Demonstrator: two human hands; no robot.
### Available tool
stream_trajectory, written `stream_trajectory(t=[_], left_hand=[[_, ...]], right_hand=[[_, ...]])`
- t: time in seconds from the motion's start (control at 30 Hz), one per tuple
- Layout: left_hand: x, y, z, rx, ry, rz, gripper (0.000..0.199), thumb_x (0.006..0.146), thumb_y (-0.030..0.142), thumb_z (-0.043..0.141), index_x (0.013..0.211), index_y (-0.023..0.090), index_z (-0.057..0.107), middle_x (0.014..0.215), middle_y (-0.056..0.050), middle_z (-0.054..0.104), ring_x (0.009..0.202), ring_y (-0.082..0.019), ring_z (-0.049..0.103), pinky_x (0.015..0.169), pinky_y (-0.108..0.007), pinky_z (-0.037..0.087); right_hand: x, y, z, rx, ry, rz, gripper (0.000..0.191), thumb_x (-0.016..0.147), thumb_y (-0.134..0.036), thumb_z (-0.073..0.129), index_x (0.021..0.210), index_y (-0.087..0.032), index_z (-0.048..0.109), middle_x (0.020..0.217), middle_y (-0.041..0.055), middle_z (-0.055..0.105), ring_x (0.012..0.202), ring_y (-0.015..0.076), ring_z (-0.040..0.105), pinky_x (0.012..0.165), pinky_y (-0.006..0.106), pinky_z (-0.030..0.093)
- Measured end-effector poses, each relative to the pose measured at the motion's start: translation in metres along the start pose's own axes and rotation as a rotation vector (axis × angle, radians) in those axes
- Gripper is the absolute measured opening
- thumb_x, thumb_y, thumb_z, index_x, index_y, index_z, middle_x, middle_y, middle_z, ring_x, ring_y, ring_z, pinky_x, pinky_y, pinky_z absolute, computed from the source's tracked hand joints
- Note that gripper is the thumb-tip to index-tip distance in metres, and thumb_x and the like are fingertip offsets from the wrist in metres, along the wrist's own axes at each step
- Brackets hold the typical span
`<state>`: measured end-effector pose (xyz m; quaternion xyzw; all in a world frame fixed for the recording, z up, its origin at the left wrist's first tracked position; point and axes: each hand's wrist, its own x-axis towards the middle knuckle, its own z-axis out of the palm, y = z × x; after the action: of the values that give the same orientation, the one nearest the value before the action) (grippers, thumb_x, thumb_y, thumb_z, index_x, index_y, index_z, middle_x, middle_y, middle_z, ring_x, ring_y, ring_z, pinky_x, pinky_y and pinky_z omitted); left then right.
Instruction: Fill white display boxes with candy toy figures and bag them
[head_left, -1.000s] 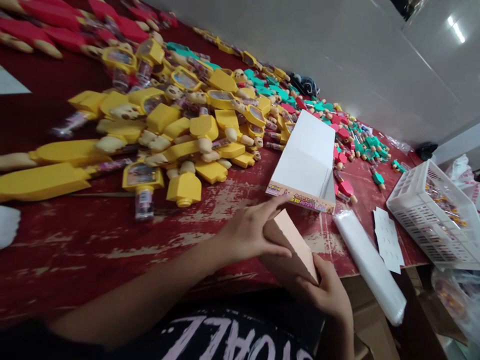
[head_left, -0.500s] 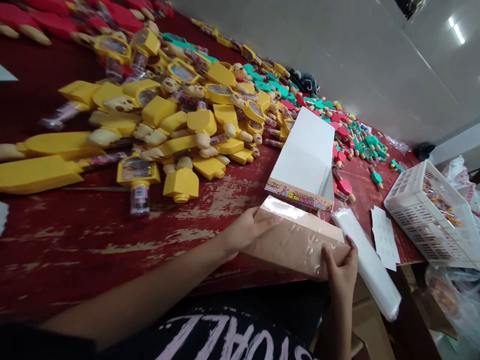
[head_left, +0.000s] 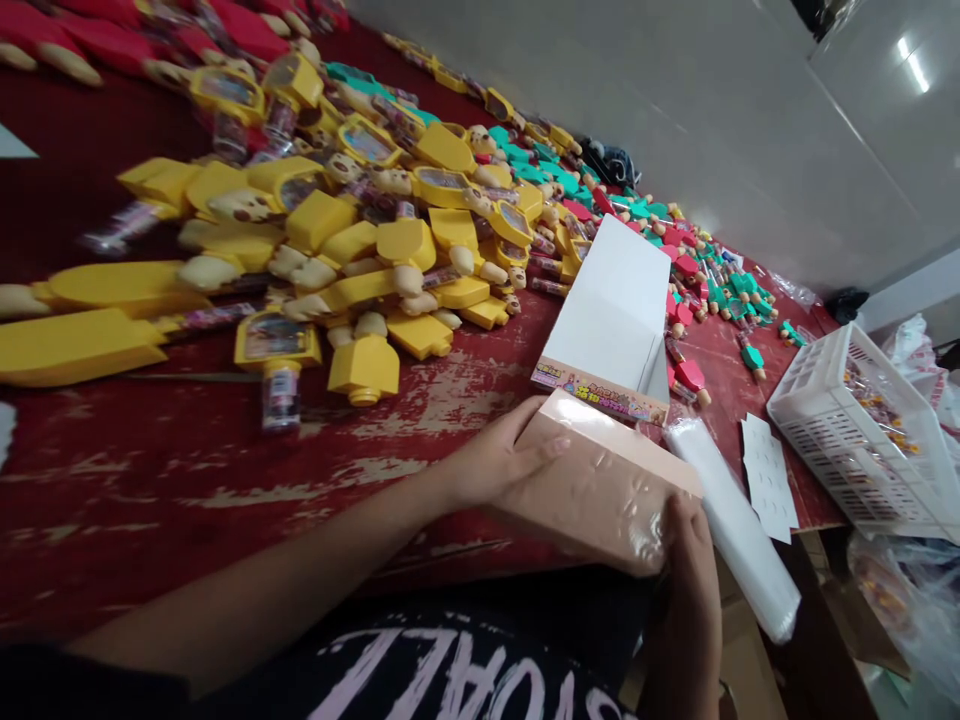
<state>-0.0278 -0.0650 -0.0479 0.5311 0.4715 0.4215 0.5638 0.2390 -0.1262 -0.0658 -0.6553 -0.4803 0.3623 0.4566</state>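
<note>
A tan box [head_left: 592, 490] with shiny clear film around it is held between my two hands at the table's front edge. My left hand [head_left: 510, 455] grips its left end, thumb lying on the near face. At the other end my right hand [head_left: 686, 530] holds the right corner, its fingers partly hidden behind the box. Just beyond stands an open white display box [head_left: 611, 300] with a printed front strip. A stack of clear plastic film bags [head_left: 739, 530] lies right of the box, slanting over the table edge.
Yellow toys [head_left: 360, 240] with clear tubes are heaped at left and centre, with green toys [head_left: 555, 175] and red toys [head_left: 97, 45] farther off. A white crate [head_left: 832, 410] sits at the right beside a white die-cut card [head_left: 766, 475]. The table [head_left: 300, 500] is worn red.
The tan box has tilted slightly, its right end coming nearer to me. My right hand has moved down and closed round the corner, while my left hand has shifted a little along the box.
</note>
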Motion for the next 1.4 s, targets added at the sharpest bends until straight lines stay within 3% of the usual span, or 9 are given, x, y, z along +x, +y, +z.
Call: stream_trajectory(t=[0.1,0.23,0.43,0.57,0.7,0.83,1.0,1.23,1.4], left_hand=[[0.012,0.012,-0.009,0.392,0.133,0.353,0.076,0.074,0.066,0.06,0.132,0.02,0.045,0.125,-0.014,0.057,0.116,-0.033,0.053,0.1,-0.049,0.043],[0.048,0.027,-0.018,0.559,0.363,0.809,0.074,0.08,0.061,0.057,0.137,0.02,0.033,0.13,-0.016,0.051,0.122,-0.032,0.048,0.104,-0.051,0.039],[0.106,0.006,-0.009,0.444,0.369,0.509,0.074,0.085,0.047,0.055,0.141,0.012,0.022,0.134,-0.023,0.049,0.121,-0.032,0.052,0.099,-0.046,0.044],[0.101,-0.014,-0.002,0.664,0.418,0.357,0.078,0.084,0.041,0.059,0.142,0.004,0.022,0.123,-0.028,0.055,0.113,-0.039,0.056,0.093,-0.049,0.047],[0.082,-0.031,-0.002,0.815,0.411,0.616,0.087,0.083,0.044,0.062,0.147,0.01,0.013,0.126,-0.024,0.054,0.113,-0.036,0.057,0.092,-0.045,0.049],[0.07,-0.05,-0.001,0.876,0.459,0.813,0.094,0.081,0.045,0.064,0.149,0.018,0.005,0.129,-0.019,0.053,0.115,-0.032,0.056,0.095,-0.043,0.048],[0.064,-0.06,0.001,0.973,0.512,0.782,0.104,0.08,0.055,0.062,0.149,0.016,-0.005,0.15,-0.027,0.023,0.137,-0.04,0.03,0.106,-0.053,0.036],[0.047,-0.061,0.0,1.166,0.288,0.625,0.063,0.087,0.062,0.045,0.13,0.018,0.052,0.143,-0.014,0.046,0.138,-0.038,0.03,0.111,-0.059,0.022],[0.029,-0.032,0.006,1.28,0.164,0.549,0.082,0.078,0.075,0.044,0.133,0.015,0.05,0.143,-0.019,0.044,0.138,-0.037,0.029,0.111,-0.064,0.014]], right_hand=[[0.016,-0.022,-0.007,-0.152,0.133,-0.244,0.062,0.076,-0.059,0.062,0.118,-0.014,0.059,0.104,0.0137,0.067,0.102,0.0288,0.061,0.087,0.041,0.05],[0.059,-0.059,-0.006,-0.241,0.306,-0.711,0.087,0.074,-0.044,0.07,0.144,-0.019,0.025,0.134,0.0167,0.049,0.125,0.0276,0.048,0.101,0.046,0.04],[0.134,-0.052,0.031,-0.233,0.026,-0.49,0.086,0.078,-0.045,0.06,0.146,-0.012,0.019,0.107,0.0139,0.064,0.091,0.0217,0.062,0.08,0.037,0.051],[0.132,-0.03,0.042,-0.296,0.121,-0.43,0.092,0.081,-0.046,0.056,0.148,-0.01,0.004,0.09,0.0083,0.064,0.073,0.0189,0.061,0.071,0.035,0.051],[0.106,-0.031,0.037,-0.614,0.153,-0.615,0.077,0.082,-0.055,0.055,0.143,-0.014,0.03,0.109,0.0175,0.057,0.098,0.0276,0.058,0.083,0.044,0.049],[0.099,-0.049,0.04,-0.958,0.149,-0.793,0.084,0.068,-0.069,0.065,0.131,-0.016,0.046,0.141,0.023,0.034,0.13,0.039,0.035,0.102,0.055,0.034],[0.118,-0.064,0.059,-1.181,-0.18,-0.622,0.068,0.072,-0.073,0.056,0.104,-0.013,0.055,0.105,0.0167,0.063,0.1,0.0327,0.058,0.092,0.046,0.04],[0.111,-0.059,0.061,-1.358,-0.36,-0.591,0.064,0.078,-0.077,0.041,0.094,-0.016,0.051,0.093,0.0127,0.065,0.086,0.0291,0.062,0.073,0.035,0.04],[0.087,-0.041,0.06,-1.403,-0.289,-0.722,0.065,0.079,-0.079,0.036,0.086,-0.016,0.052,0.078,0.0105,0.063,0.075,0.0273,0.062,0.066,0.034,0.04]])
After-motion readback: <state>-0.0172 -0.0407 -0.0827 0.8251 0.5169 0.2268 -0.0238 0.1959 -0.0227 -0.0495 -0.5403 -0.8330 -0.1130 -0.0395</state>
